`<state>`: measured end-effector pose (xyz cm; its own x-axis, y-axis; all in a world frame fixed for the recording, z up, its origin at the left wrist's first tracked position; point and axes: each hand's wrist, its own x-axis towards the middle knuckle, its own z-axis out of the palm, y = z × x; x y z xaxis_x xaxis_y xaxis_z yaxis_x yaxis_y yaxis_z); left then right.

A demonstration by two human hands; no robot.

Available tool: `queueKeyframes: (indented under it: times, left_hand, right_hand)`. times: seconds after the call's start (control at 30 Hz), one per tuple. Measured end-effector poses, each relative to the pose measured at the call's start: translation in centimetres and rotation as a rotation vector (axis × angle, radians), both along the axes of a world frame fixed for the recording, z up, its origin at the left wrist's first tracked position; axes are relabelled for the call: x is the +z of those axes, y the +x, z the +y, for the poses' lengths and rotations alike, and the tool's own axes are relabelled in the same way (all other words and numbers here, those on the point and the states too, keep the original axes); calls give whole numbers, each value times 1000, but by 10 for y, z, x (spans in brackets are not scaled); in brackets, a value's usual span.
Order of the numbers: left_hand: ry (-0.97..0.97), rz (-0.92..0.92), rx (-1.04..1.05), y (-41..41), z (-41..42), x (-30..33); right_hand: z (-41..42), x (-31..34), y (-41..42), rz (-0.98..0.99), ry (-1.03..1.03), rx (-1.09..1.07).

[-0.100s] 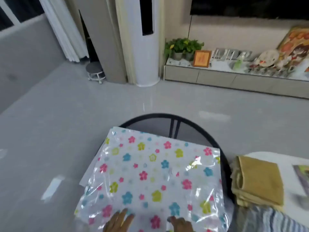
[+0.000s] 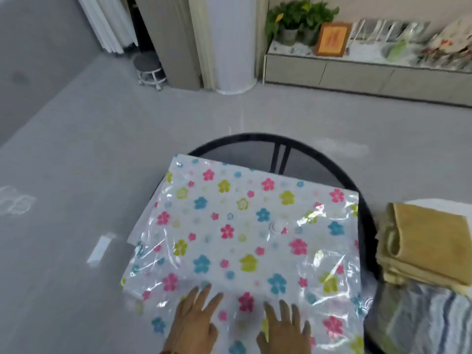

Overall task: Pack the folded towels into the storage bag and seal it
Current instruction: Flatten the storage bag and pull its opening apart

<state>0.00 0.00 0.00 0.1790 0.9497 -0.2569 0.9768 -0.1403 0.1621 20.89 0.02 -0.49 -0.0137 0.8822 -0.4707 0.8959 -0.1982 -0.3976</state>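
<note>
A clear plastic storage bag [image 2: 245, 226] printed with pink, blue and yellow flowers lies flat on a round black-rimmed table [image 2: 301, 146]. A round valve [image 2: 277, 227] shows near its middle. My left hand [image 2: 194, 325] and my right hand [image 2: 283, 330] rest flat on the bag's near edge, fingers spread, holding nothing. To the right, a stack of folded mustard-yellow towels [image 2: 424, 241] sits outside the bag, with a folded blue-and-grey striped towel [image 2: 419, 320] in front of it.
Grey floor surrounds the table. At the back stand a white column unit [image 2: 229, 42], a small round stool [image 2: 149, 70], and a low cabinet [image 2: 357, 72] with plants, a framed picture and ornaments. A white surface [image 2: 434, 203] lies under the towels.
The view has tilted down slightly, so more of both hands shows on the bag's near edge. The bag and towels stay where they were.
</note>
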Motion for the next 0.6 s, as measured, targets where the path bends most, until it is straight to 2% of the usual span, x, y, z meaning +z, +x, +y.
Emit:
queueKeyframes:
  times: [0.03, 0.1, 0.17, 0.27, 0.4, 0.47, 0.53, 0.6]
  left_hand:
    - [-86, 67, -12, -2, 0, -20]
    - [-167, 82, -70, -3, -14, -68]
    - [-93, 61, -71, -5, -7, -101]
    - [35, 82, -76, -3, 15, -142]
    - [209, 37, 11, -5, 25, -166]
    - [268, -37, -3, -8, 19, -170]
    - [297, -208, -103, -11, 12, -168]
    - [332, -301, -213, -15, 10, -169]
  right_hand:
    - [-5, -13, 0, -90, -40, 51]
    - [-23, -57, 1, -150, -6, 121]
    - [-24, -91, 0, -151, -15, 142]
    - [0, -133, 6, -208, 206, 164]
    - [26, -163, 12, -253, 414, 243]
    - [29, -169, 12, -249, 470, 254]
    - [29, -171, 13, -252, 485, 240]
    - [29, -165, 13, -216, 500, 264]
